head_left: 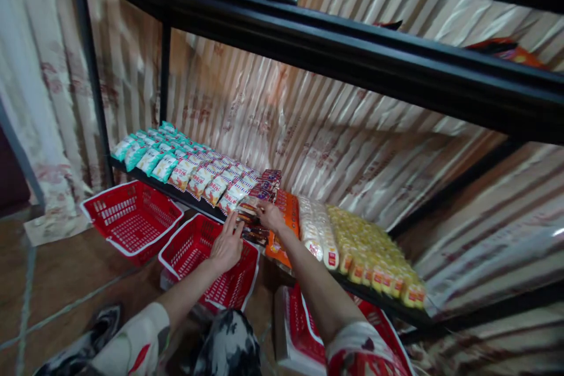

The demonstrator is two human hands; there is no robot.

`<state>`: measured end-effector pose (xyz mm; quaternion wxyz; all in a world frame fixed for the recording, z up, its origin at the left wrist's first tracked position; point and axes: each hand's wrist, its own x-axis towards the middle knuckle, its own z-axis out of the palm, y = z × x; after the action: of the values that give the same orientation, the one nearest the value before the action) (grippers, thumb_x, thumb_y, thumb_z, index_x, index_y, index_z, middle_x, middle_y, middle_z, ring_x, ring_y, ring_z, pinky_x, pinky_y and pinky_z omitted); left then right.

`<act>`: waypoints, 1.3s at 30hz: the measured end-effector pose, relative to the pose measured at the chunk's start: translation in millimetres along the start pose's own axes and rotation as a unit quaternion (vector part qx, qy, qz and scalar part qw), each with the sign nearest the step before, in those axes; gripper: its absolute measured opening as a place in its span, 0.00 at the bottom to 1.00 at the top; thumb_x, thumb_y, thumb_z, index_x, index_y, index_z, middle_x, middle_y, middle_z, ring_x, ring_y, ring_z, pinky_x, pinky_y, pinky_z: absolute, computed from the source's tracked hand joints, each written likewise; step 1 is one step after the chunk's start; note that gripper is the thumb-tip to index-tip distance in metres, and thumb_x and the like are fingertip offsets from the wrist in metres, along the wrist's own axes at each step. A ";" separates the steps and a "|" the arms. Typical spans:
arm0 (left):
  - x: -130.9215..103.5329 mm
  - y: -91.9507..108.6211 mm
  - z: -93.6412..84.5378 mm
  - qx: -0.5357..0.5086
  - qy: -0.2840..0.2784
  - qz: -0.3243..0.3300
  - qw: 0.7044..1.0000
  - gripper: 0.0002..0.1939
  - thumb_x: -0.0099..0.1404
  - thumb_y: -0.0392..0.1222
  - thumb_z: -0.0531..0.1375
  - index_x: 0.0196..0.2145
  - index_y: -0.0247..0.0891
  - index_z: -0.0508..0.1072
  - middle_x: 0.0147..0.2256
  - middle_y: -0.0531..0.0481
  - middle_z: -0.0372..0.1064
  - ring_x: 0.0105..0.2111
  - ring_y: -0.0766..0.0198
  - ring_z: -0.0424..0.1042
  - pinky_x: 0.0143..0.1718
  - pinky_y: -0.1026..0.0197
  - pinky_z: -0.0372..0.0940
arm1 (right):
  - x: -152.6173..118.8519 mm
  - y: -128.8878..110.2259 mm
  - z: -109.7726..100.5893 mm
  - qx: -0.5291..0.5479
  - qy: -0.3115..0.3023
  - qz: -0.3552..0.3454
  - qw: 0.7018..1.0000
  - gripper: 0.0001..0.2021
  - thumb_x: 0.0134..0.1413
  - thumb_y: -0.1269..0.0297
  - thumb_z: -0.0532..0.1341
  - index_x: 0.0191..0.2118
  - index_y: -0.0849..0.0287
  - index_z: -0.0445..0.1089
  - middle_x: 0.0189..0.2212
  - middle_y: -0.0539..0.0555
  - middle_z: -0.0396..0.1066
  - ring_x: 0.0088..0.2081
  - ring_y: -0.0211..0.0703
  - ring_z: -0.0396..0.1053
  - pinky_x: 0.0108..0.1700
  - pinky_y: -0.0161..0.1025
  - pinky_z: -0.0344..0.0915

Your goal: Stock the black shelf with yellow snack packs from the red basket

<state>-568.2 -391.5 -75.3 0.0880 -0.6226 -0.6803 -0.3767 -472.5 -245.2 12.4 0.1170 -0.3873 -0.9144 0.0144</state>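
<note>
A brown snack packet [247, 210] is between my two hands, above the front of a row of dark packets [267, 185] on the low shelf. My left hand [228, 245] reaches over the middle basket, its fingers closed on the packet's left end. My right hand [271, 216] pinches the right end, beside flat orange packs [289, 211]. To the left of the dark row stand white packets with striped tops [205, 179], with teal packets [150, 158] farther left. Small parts of the held packet are hidden by my fingers.
White wrapped packs [314, 226] and yellow packs [372, 244] line the shelf's right side. Red baskets [132, 217] stand on the floor: one left, a middle basket [198, 241], another basket [304, 317] under my right arm. A black upper shelf [308, 41] crosses overhead; a pleated curtain [343, 158] hangs behind.
</note>
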 end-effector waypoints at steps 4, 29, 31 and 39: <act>15.1 7.8 30.0 -0.005 -0.008 -0.002 1.000 0.26 0.60 0.33 0.51 0.56 0.29 0.59 0.63 0.33 0.41 0.64 0.51 0.37 0.58 0.47 0.53 | -10.9 13.3 5.5 0.006 0.013 -0.021 1.000 0.13 0.58 0.70 0.52 0.43 0.59 0.72 0.46 0.54 0.71 0.48 0.38 0.68 0.50 0.32 0.61; 90.4 -17.5 60.4 0.035 -0.029 0.066 0.997 0.32 0.61 0.49 0.53 0.61 0.36 0.53 0.61 0.40 0.51 0.62 0.53 0.46 0.58 0.48 0.52 | 124.8 97.1 17.0 0.032 0.022 0.205 0.978 0.17 0.60 0.61 0.49 0.48 0.56 0.69 0.42 0.57 0.74 0.42 0.43 0.72 0.40 0.34 0.65; 89.5 -18.5 65.6 0.041 -0.030 0.067 0.996 0.32 0.61 0.52 0.52 0.59 0.35 0.56 0.60 0.40 0.52 0.62 0.53 0.48 0.59 0.48 0.51 | 131.2 103.0 22.4 0.030 0.018 0.221 0.975 0.18 0.60 0.59 0.48 0.50 0.55 0.68 0.44 0.57 0.73 0.45 0.44 0.71 0.43 0.36 0.64; 86.2 -24.1 71.1 0.046 -0.036 0.078 0.995 0.29 0.61 0.52 0.52 0.56 0.35 0.61 0.60 0.41 0.53 0.61 0.51 0.49 0.58 0.48 0.51 | 143.5 107.0 34.2 0.020 -0.001 0.287 0.958 0.20 0.57 0.54 0.51 0.51 0.57 0.66 0.45 0.61 0.71 0.47 0.53 0.69 0.44 0.46 0.65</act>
<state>-583.4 -278.6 -84.0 0.1213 -0.6825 -0.6487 -0.3141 -501.3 -66.0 -4.3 0.1143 -0.6307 -0.7647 0.0660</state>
